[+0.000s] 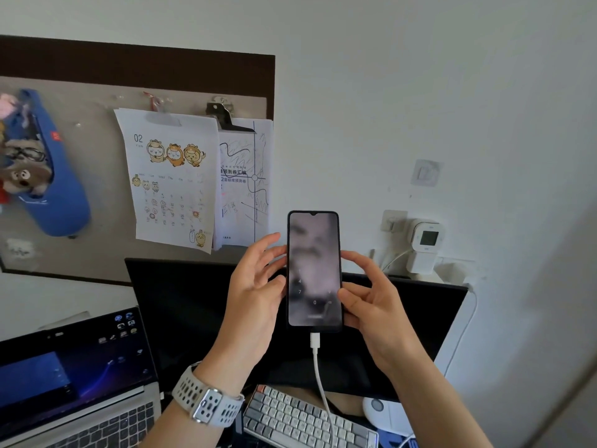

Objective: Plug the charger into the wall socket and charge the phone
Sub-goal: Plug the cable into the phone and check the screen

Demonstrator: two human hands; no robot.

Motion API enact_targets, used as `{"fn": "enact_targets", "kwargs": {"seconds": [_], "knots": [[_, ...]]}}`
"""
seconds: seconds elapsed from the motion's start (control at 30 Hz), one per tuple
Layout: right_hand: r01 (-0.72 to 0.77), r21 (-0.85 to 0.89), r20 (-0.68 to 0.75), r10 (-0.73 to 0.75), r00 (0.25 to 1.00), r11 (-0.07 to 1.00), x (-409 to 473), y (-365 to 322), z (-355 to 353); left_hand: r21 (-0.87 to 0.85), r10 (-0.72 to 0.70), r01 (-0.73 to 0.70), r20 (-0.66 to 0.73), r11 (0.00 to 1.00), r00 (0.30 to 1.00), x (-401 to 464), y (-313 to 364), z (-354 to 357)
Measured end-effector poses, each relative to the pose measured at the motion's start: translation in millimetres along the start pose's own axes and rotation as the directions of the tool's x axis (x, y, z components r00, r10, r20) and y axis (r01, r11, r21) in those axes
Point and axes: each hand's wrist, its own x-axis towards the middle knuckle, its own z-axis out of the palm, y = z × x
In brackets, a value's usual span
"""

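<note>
Nearest me, a grey-and-white mechanical keyboard (300,418) lies on the counter beside an open silver laptop (77,383). Above it, my left hand (255,299) and right hand (374,305) hold the black-framed smartphone (314,270) upright by its edges, fingers loosely curled, lit screen toward me. A white charging cable (319,370) sits plugged in its bottom. Behind: black monitor (181,305); farthest, white charger block (420,261) at the wall socket (393,220).
</note>
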Motion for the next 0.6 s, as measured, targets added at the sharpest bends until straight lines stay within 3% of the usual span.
{"fn": "enact_targets", "kwargs": {"seconds": [0.23, 0.6], "knots": [[-0.067, -0.057, -0.039, 0.065, 0.997, 0.996, -11, 24, 9, 0.099, -0.055, 0.059, -0.05, 0.993, 0.997, -10, -20, -20], [-0.348, -0.231, -0.15, 0.32, 0.935, 0.909, -68, 146, 44, 0.297, -0.282, 0.362, -0.278, 0.884, 0.918, -73, -85, -93]]}}
